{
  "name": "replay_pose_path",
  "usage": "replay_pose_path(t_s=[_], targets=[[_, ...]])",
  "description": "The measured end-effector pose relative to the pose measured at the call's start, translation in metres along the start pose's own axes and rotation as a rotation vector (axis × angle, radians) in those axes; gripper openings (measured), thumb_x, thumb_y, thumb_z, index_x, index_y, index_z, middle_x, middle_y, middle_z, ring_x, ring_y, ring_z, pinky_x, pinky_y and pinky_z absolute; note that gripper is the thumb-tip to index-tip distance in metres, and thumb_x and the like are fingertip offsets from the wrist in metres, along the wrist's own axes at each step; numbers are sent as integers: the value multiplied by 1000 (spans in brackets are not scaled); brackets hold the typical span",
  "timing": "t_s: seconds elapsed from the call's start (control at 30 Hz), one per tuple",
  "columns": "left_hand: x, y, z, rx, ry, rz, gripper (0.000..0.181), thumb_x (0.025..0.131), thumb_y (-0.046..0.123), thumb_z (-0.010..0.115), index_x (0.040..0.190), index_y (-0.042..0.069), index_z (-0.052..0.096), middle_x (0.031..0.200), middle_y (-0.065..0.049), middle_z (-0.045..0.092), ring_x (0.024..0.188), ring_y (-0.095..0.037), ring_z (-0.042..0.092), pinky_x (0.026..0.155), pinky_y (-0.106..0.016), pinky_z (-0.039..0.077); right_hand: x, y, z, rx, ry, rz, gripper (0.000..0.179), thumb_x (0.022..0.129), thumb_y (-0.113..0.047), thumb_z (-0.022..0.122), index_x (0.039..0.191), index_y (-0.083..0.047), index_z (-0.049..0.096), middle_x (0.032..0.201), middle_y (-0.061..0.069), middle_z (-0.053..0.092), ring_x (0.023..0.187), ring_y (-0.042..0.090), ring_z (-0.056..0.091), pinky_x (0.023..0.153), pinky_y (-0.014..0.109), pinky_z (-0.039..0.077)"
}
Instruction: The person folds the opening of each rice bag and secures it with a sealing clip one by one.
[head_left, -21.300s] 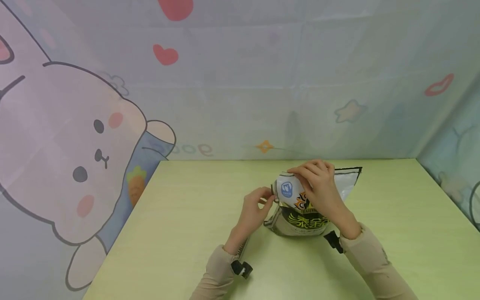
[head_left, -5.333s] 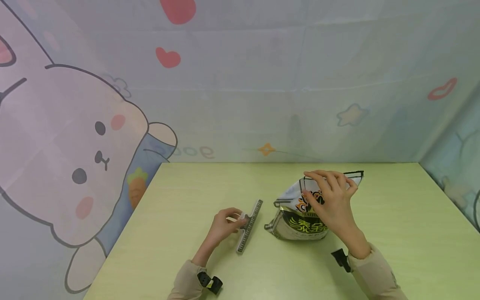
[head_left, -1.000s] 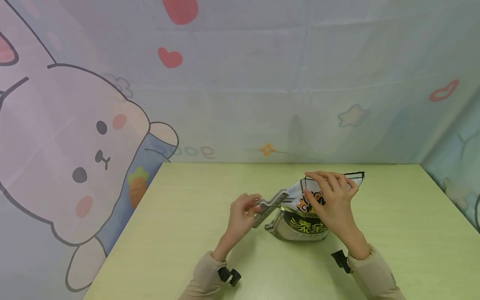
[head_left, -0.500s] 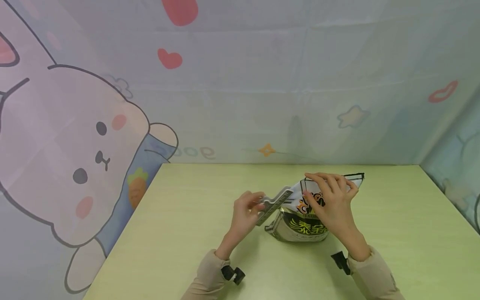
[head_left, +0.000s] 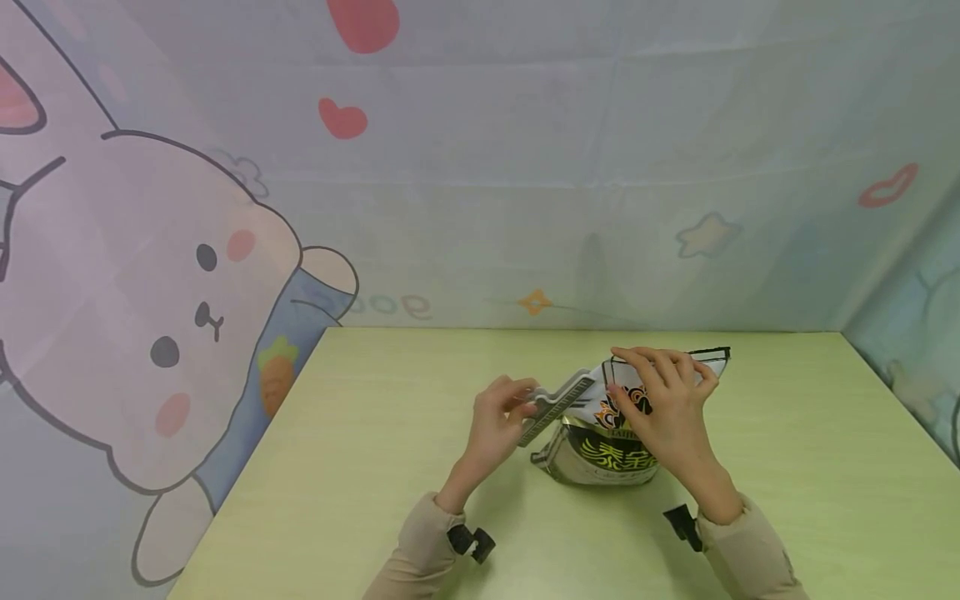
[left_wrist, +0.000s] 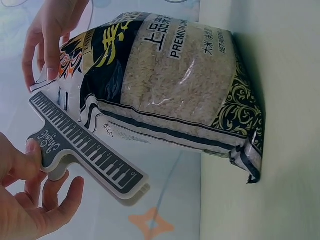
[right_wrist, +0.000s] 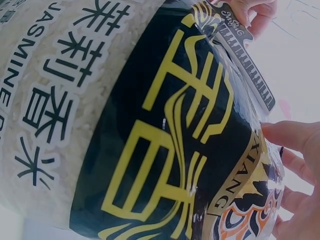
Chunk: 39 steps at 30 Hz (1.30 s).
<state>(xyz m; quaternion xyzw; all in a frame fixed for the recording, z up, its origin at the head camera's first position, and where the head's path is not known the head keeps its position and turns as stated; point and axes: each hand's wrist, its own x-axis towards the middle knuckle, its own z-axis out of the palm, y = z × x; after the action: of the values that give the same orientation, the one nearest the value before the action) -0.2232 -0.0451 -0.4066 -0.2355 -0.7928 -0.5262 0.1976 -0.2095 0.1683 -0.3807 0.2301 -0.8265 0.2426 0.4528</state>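
A rice bag (head_left: 611, 457) stands on the table, its clear lower part showing white grains in the left wrist view. Its top is folded over, and my right hand (head_left: 671, 417) holds that fold between thumb and fingers. My left hand (head_left: 493, 423) pinches the handles of a long grey clip (left_wrist: 87, 145), printed with piano keys and the word Music. The clip slants beside the bag's upper left corner, overlapping it in the head view. Whether its jaws have the folded edge between them, I cannot tell. The bag's back is hidden.
A pale yellow-green table (head_left: 360, 500) lies under both hands. Behind it hangs a printed cloth (head_left: 480, 167) with a cartoon rabbit and hearts. Black camera mounts (head_left: 471, 542) sit on both wrists.
At first my left hand was at the bag's left corner; later it held the clip apart, left of the bag. Over the last second the clip edged right, against the fold. My right hand stays put.
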Motion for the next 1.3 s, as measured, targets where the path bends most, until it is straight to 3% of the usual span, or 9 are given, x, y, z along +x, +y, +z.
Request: replay_pose_path(t_s=[0.37, 0.9, 1.3], targets=[[6, 4, 0, 34, -32, 27, 18, 74, -4, 64, 91, -2, 66, 71, -13, 54, 76, -25, 63, 67, -19, 52, 1, -1, 0, 4, 7, -7, 43, 89, -45, 46, 110, -10, 60, 101, 14, 58, 91, 34, 41, 77, 61, 14], [12, 12, 6, 14, -25, 33, 18, 73, -6, 64, 91, -3, 66, 71, -14, 54, 73, -27, 65, 65, -15, 50, -1, -3, -1, 2, 7, -6, 43, 89, -45, 46, 110, -11, 61, 102, 15, 58, 92, 34, 42, 78, 60, 13], [12, 21, 4, 28, -25, 83, 19, 73, -5, 65, 92, -3, 66, 72, -14, 54, 73, -25, 65, 66, -17, 51, -5, -13, -3, -5, 18, 3, 43, 89, -45, 46, 111, -10, 60, 103, 15, 58, 91, 34, 41, 79, 60, 13]])
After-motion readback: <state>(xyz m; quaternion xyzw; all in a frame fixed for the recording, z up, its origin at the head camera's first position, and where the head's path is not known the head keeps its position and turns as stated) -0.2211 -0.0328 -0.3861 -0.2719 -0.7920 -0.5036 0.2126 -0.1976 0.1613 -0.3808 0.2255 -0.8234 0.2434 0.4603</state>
